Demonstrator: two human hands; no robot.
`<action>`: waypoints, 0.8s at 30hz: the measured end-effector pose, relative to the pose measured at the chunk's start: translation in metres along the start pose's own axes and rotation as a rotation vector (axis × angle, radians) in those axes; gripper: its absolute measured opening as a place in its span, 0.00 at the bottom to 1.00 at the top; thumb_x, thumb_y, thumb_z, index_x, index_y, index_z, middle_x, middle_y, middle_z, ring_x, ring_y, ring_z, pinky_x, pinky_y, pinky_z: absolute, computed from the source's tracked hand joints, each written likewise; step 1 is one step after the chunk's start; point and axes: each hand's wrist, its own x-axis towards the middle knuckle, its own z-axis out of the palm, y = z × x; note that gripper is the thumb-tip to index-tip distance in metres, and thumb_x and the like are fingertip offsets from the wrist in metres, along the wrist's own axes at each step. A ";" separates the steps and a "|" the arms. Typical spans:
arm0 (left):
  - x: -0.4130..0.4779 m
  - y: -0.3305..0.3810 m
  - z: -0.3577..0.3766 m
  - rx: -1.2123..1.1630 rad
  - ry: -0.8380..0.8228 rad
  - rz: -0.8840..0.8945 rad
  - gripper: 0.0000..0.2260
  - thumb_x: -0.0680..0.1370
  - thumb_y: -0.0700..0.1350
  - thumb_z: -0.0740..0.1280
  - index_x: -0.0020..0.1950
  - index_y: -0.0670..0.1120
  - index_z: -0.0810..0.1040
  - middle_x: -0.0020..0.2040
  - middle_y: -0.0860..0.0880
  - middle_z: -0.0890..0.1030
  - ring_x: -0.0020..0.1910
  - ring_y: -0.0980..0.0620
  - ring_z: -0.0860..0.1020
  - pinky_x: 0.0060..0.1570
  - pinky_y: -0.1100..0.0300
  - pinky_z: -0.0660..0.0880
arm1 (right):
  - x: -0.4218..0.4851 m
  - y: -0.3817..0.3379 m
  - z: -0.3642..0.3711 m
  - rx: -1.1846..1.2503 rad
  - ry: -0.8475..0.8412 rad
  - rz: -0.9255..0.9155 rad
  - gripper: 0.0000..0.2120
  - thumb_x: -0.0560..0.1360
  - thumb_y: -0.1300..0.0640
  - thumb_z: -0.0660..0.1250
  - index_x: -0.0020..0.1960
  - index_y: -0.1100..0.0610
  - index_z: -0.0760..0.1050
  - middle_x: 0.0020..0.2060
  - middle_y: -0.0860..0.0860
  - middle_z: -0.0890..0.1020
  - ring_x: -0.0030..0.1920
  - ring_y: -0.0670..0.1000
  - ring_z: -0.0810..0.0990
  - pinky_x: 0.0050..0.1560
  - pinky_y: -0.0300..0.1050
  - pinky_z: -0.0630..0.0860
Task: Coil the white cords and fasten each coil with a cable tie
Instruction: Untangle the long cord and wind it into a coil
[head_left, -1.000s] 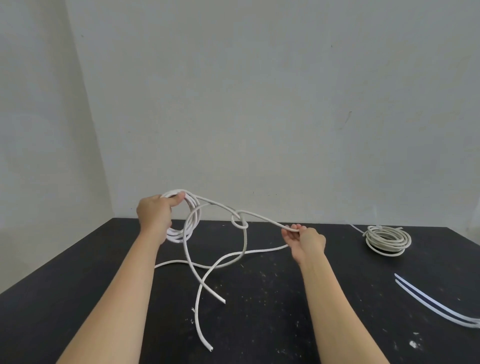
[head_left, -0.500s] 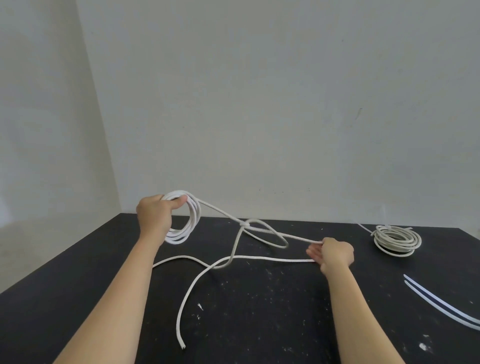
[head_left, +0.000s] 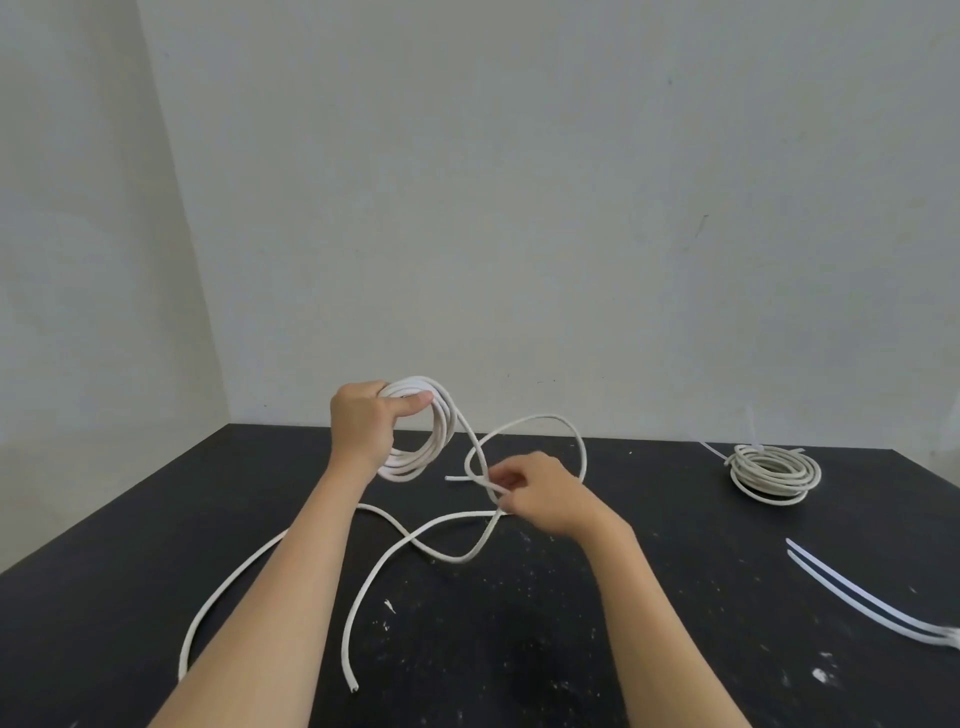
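Black speckled table (head_left: 519, 649), pale grey walls (head_left: 519, 208) meeting at a left corner, soft even light

The loose cord (head_left: 444, 426) is plain white along its whole length, loops and trailing ends alike. At 3 o'clock from it, the wound coil (head_left: 774, 470) is a duller, creamier white, with grey shadow between its turns. The two cable ties (head_left: 943, 635) at 4 o'clock are pale white with a faint bluish cast. The counter (head_left: 519, 649) is matt black, flecked with small white specks and scuffs. The wall (head_left: 519, 208) is a flat pale grey-green.
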 end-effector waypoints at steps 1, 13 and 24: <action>-0.001 -0.001 -0.002 0.005 0.009 -0.008 0.19 0.68 0.38 0.74 0.24 0.41 0.66 0.20 0.52 0.61 0.24 0.49 0.58 0.28 0.58 0.58 | -0.001 0.004 0.001 -0.040 0.007 -0.008 0.15 0.74 0.66 0.63 0.58 0.56 0.78 0.51 0.53 0.82 0.49 0.53 0.80 0.45 0.41 0.76; -0.009 -0.020 -0.027 0.135 0.222 -0.168 0.23 0.69 0.42 0.75 0.25 0.40 0.63 0.26 0.44 0.63 0.31 0.46 0.61 0.35 0.53 0.63 | 0.004 0.025 -0.012 0.118 0.427 -0.102 0.08 0.76 0.65 0.65 0.41 0.54 0.76 0.42 0.50 0.79 0.40 0.46 0.74 0.40 0.37 0.70; 0.000 0.005 -0.031 0.150 0.364 -0.132 0.21 0.71 0.44 0.74 0.26 0.40 0.65 0.26 0.45 0.65 0.28 0.48 0.62 0.30 0.58 0.61 | 0.034 -0.007 -0.030 1.366 0.524 0.301 0.07 0.76 0.65 0.64 0.39 0.63 0.72 0.32 0.53 0.72 0.32 0.52 0.71 0.32 0.44 0.71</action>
